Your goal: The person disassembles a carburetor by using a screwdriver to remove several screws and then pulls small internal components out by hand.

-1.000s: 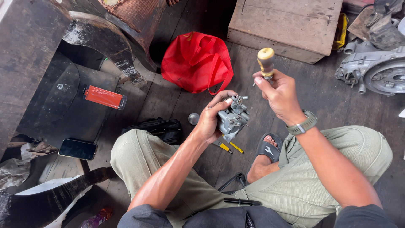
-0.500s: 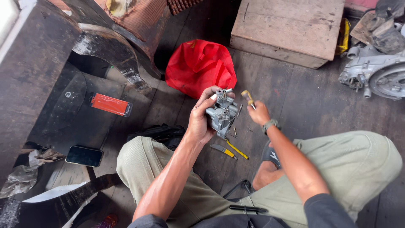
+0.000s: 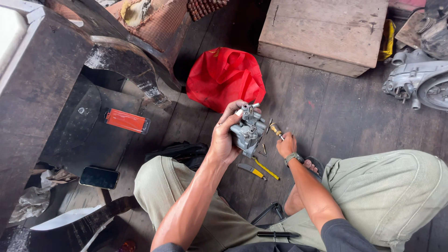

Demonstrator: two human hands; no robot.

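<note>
My left hand grips a grey metal carburetor and holds it up over the dark plank floor. My right hand sits lower, just right of the carburetor, closed on a wooden-handled screwdriver whose end points toward the part. Below the carburetor, a yellow-handled tool and a second small yellow-and-metal tool lie on the floor between my knees.
A red plastic bag lies beyond my hands, a wooden box behind it. An engine casing is at the far right. A dark vehicle body panel with a red reflector and a phone are at left.
My right hand has dropped from raised above the carburetor to beside and below it, still with the screwdriver. The left hand keeps holding the carburetor; the view shifted slightly.
</note>
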